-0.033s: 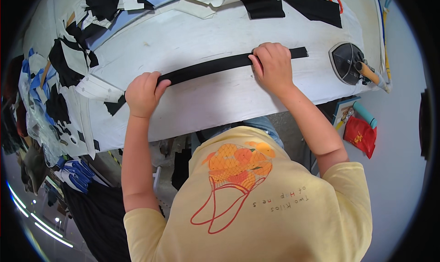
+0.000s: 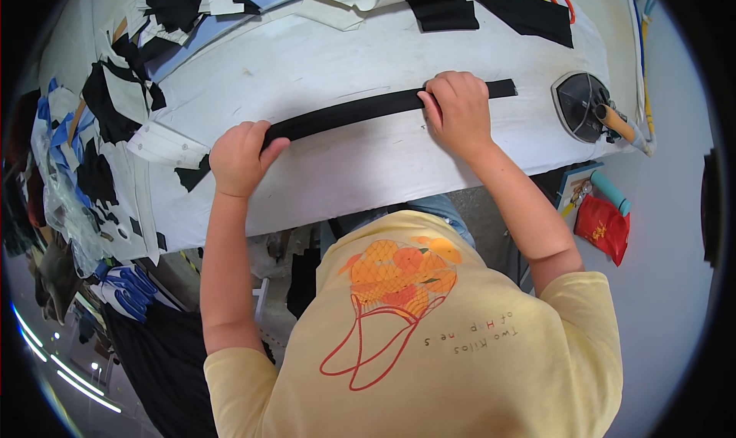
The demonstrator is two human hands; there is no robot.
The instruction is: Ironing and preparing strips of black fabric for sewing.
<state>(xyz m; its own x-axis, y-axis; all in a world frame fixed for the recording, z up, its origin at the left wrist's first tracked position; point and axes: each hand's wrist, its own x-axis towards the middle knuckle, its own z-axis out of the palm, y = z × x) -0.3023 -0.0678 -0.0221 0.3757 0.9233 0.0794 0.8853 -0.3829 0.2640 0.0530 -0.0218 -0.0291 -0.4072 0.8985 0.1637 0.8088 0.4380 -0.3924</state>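
Right hand [image 2: 461,108] pinching the black strip [image 2: 345,115], left hand [image 2: 239,160] over it (can't tell if gripping), so just tension it evenly.

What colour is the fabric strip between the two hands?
The fabric strip is plain black, best seen in the head view.

Long narrow black fabric strip [image 2: 349,114], gently bowed, stretched crosswise on a white-covered table [image 2: 337,170], right end squared off

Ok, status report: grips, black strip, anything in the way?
Left grip and right grip on black strip. Strip runs between them over white table. Nothing lies on that stretch; iron apart, at right.
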